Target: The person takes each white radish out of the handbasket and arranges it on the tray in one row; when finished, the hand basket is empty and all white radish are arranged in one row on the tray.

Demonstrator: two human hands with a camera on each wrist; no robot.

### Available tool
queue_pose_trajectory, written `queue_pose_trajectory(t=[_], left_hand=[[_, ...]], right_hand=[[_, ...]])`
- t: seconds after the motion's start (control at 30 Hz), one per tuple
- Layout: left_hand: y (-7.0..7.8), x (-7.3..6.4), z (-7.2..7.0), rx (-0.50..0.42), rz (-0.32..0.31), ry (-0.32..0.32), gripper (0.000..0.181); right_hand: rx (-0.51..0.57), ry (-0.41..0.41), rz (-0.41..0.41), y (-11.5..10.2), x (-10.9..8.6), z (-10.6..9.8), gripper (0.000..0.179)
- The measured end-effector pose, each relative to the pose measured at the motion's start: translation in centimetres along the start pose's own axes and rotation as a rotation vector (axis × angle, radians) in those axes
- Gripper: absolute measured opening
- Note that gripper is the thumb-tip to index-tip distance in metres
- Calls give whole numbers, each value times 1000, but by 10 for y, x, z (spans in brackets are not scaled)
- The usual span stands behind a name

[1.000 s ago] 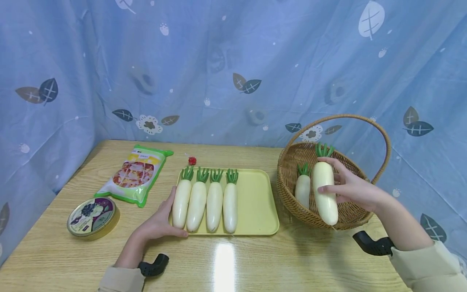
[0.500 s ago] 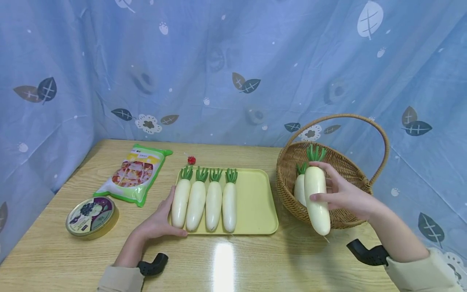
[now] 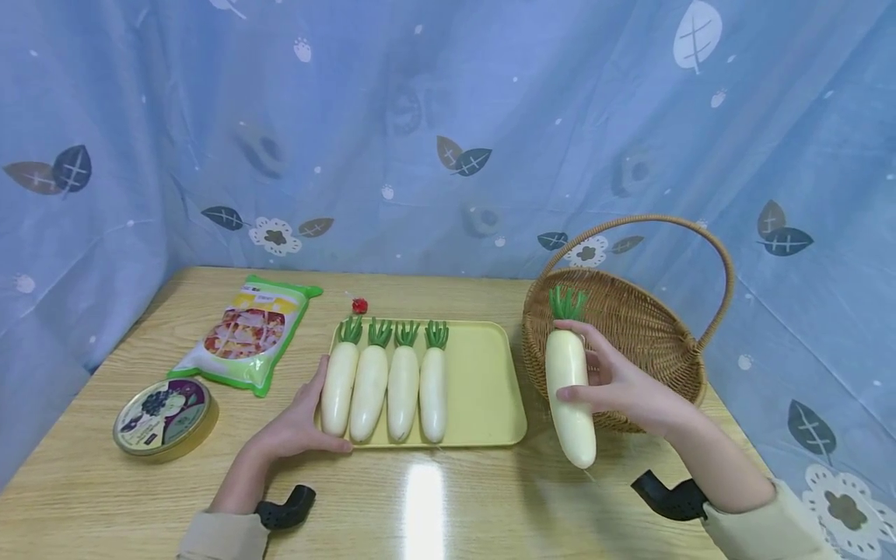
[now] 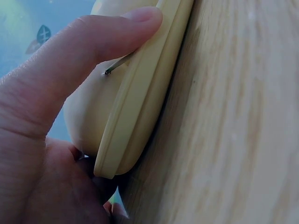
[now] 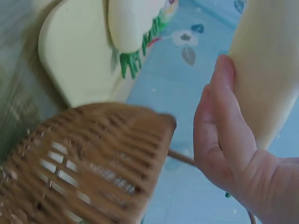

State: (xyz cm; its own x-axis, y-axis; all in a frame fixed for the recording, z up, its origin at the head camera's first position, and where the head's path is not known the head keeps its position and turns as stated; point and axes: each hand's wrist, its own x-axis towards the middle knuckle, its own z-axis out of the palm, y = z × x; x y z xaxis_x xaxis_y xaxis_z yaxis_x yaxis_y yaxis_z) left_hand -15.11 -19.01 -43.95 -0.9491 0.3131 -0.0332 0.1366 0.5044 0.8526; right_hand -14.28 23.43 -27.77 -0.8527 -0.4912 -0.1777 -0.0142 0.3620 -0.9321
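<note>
My right hand [image 3: 616,385] grips a white radish [image 3: 570,404] with green leaf stubs, thumb on the near side, in front of the wicker basket [image 3: 647,334]. The radish hangs tilted, leaves up and tip toward me. In the right wrist view the held radish [image 5: 273,70] is beside the fingers [image 5: 229,112]. My left hand [image 3: 301,424] holds the left front corner of the yellow tray [image 3: 486,381]. Its thumb [image 4: 112,35] presses the tray's rim [image 4: 135,98] in the left wrist view. Several white radishes [image 3: 373,393] lie side by side on the tray's left part.
A green-edged food bag [image 3: 248,334] and a round tin [image 3: 164,416] lie left of the tray. Behind it sits a small red object [image 3: 360,305]. The basket's tall handle [image 3: 728,280] arches up on the right. A blue patterned curtain [image 3: 364,140] hangs behind the table.
My right hand has carried the radish left and toward me, out over the basket's near left rim. The head view has shifted slightly. My left hand stays on the tray corner.
</note>
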Motion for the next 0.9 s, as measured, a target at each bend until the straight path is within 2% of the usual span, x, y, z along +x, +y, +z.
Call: queue_pose_trajectory(t=[0.57,0.7,0.9], left_hand=[[-2,1,0,7,-2,-2,137],[-1,1,0,9,-8,-1,138],[0,1,0,-1,-11,-2,138]], right_hand=[[69,-63,-59,-6,20,31,81],[45,-52,-70,-2,24,36,82],[67,-43,-62,4,32,47,83]])
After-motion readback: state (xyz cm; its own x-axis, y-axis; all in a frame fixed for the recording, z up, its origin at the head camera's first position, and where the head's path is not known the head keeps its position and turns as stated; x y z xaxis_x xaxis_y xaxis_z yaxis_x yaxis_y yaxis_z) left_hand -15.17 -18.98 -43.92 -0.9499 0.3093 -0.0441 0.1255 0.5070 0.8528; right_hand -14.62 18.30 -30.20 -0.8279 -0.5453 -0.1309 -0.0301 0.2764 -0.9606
